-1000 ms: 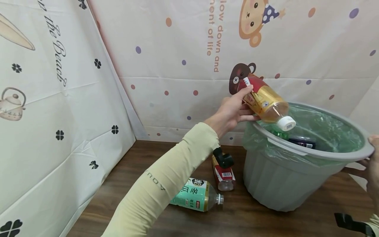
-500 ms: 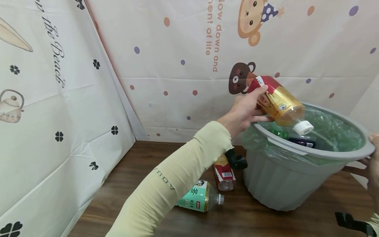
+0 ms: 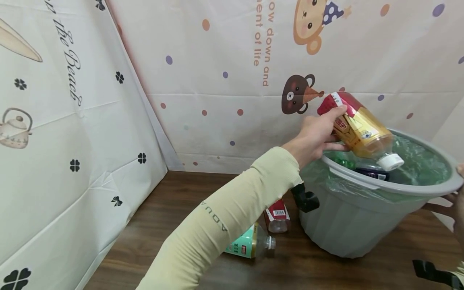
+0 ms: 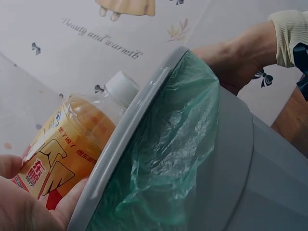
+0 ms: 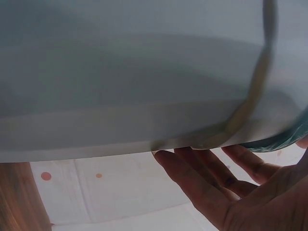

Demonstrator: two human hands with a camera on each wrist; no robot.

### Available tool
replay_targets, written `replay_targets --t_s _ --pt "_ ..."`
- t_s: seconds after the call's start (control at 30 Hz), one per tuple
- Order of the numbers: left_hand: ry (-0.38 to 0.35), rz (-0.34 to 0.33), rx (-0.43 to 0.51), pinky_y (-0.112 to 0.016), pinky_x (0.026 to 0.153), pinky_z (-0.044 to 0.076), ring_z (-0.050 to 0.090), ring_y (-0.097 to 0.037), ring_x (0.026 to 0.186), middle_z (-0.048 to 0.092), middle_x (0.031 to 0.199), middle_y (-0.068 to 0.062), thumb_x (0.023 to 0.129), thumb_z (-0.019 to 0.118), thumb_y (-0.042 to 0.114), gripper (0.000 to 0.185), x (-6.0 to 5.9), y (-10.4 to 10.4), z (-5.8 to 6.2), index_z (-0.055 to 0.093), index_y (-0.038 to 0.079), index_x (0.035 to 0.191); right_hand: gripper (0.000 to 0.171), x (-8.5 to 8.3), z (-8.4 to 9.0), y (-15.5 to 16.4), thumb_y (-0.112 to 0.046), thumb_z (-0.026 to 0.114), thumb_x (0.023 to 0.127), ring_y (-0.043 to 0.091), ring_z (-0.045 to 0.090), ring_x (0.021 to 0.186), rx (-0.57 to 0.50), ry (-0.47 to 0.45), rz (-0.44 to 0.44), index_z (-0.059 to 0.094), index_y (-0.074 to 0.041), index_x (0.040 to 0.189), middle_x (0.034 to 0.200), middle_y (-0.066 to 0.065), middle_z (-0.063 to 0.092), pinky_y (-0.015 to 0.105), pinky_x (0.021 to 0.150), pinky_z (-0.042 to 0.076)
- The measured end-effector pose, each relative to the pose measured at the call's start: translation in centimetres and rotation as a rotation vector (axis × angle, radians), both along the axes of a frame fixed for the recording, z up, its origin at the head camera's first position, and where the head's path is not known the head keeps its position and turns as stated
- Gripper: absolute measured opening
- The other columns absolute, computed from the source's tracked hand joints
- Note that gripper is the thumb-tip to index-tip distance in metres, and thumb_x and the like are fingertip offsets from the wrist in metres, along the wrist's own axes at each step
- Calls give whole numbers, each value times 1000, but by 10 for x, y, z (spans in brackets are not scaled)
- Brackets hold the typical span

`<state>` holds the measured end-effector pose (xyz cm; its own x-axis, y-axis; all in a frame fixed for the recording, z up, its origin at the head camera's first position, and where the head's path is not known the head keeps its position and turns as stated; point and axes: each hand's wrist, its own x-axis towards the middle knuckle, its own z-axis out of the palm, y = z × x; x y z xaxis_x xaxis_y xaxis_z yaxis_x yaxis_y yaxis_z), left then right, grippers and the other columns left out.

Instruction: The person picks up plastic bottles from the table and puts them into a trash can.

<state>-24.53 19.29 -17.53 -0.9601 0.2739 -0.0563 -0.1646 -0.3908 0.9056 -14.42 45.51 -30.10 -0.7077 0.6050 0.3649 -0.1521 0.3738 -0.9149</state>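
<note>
My left hand (image 3: 319, 135) grips a plastic drink bottle (image 3: 362, 128) with a red and gold label, its base end in the fingers. The bottle tilts down to the right, its white cap (image 3: 390, 161) over the opening of a grey trash can (image 3: 340, 225). In the left wrist view the bottle (image 4: 72, 139) lies beside the can's rim (image 4: 130, 125), between thumb and fingers. My right hand (image 3: 459, 211) holds the can's right rim, thumb on top and fingers below. Fingers (image 5: 192, 178) touch the can's outer side in the right wrist view.
A green plastic liner (image 3: 424, 161) covers the can's inside, where a dark-labelled bottle (image 3: 371, 173) and something bright green (image 3: 344, 163) lie. On the wooden table (image 3: 152, 225) lie a teal-labelled bottle (image 3: 246, 243) and a red-labelled bottle (image 3: 277, 217), partly behind the left sleeve. Printed cloth hangs behind.
My left hand has carried the bottle rightward, bringing its cap farther over the can's opening. The right hand stays at the rim. The left sleeve now covers more of the bottles on the table.
</note>
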Motion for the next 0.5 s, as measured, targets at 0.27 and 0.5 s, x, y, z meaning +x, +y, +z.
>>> replay_targets --t_s 0.27,0.5 --pt "-6 15 -45 -63 79 62 75 -44 93 68 93 -21 97 80 29 39 4 13 2 63 -3 110 24 0 -5 3 -27 38 115 -18 60 71 51 41 38 53 -46 116 86 -35 61 10 41 43" --pt "-21 27 -106 -60 76 63 75 -42 88 69 91 -20 96 81 29 37 7 22 4 65 -2 107 22 -1 -5 6 -29 36 115 -19 60 70 40 18 74 51 -46 116 87 -36 61 11 40 45"
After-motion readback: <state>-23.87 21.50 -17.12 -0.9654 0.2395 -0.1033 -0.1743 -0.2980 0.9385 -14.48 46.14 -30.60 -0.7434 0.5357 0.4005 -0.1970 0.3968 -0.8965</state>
